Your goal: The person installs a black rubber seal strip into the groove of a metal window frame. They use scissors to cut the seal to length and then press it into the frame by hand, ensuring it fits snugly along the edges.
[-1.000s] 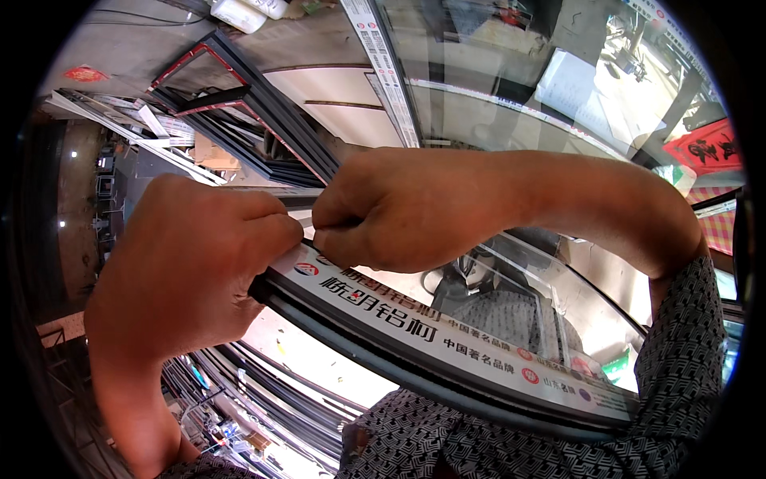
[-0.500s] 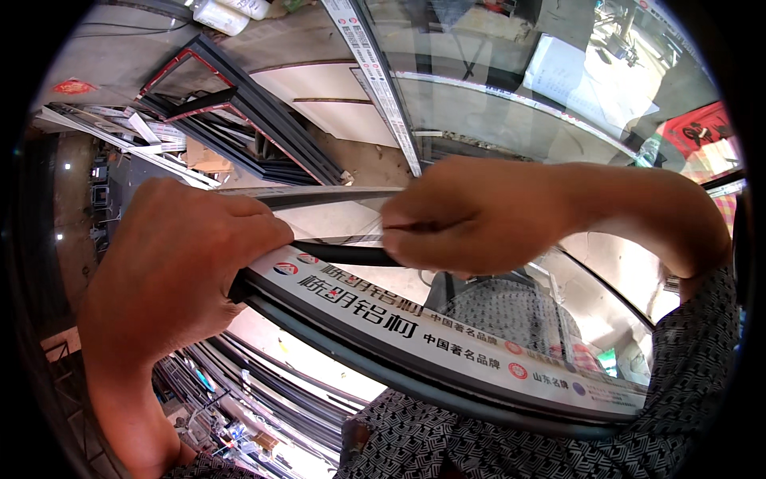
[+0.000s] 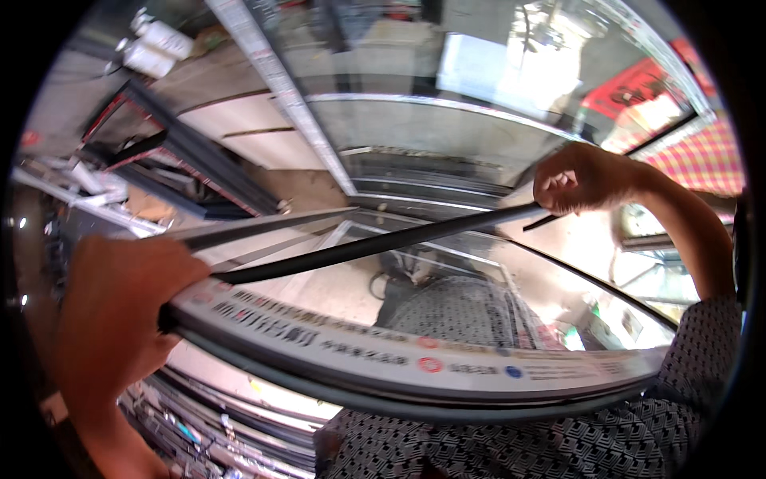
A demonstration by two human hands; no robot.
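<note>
Brownish floor (image 3: 303, 190) and leaning workshop stock spread out past the window frame (image 3: 383, 367) that lies across my front. At its left end my left hand (image 3: 128, 295) is closed around the corner, fingers over the top; whether the fingertips also pinch the strip's end I cannot tell. Off to the right and raised over the glass (image 3: 455, 311), my right hand (image 3: 586, 180) is curled tight on the black strip (image 3: 383, 242), with a short dark tail just below it that may be the same piece.

Between the two hands the strip runs nearly straight, slanting over the glass. Its left end meets the frame close by my left fingers; from there to my right hand it looks free of the near bar. So I judge that little of its length, if any, is in place, and nearly all of it is left loose. The near bar is covered with white printed film, and the glass is already in the frame, mirroring my patterned shirt (image 3: 511, 447).

Farther out, a tall glass panel with a white edge (image 3: 275, 96) stands ahead, dark frames (image 3: 203, 172) lean on the left, and white bottles (image 3: 152, 56) sit beyond them.
</note>
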